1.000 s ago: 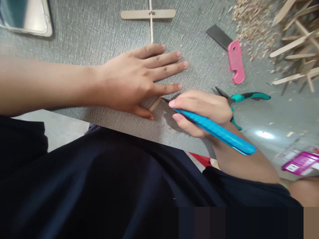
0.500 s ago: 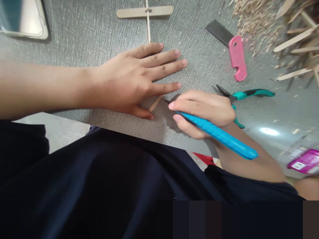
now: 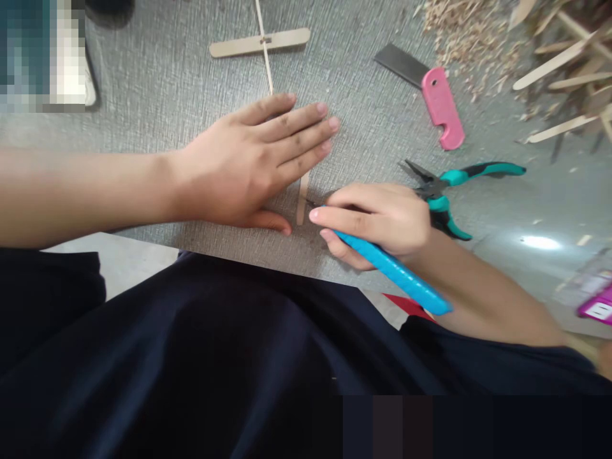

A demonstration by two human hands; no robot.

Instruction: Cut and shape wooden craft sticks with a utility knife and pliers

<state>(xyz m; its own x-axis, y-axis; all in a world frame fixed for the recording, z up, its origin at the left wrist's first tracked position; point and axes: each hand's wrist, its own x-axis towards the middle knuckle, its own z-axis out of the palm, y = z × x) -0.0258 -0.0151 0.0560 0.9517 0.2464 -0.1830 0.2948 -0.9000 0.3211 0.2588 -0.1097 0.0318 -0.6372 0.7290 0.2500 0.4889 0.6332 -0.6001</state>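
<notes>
My left hand [image 3: 248, 162] lies flat on the grey table [image 3: 157, 83], fingers stretched out together, pressing down a short wooden stick [image 3: 302, 197] whose end shows below the fingertips. My right hand [image 3: 377, 220] is closed round a blue utility knife [image 3: 392, 271]. The knife's tip rests against the stick near the table's front edge. The two hands almost touch at the stick.
Teal-handled pliers [image 3: 454, 182] lie just right of my right hand. A pink-handled blade [image 3: 430, 92] lies farther back. A cross of wooden sticks [image 3: 261, 41] sits at the back, with a pile of sticks and shavings [image 3: 526, 44] at the back right.
My left hand's fingers have drawn together and the stick under them has turned from slanted to nearly straight up and down. My right hand with the knife has shifted slightly left.
</notes>
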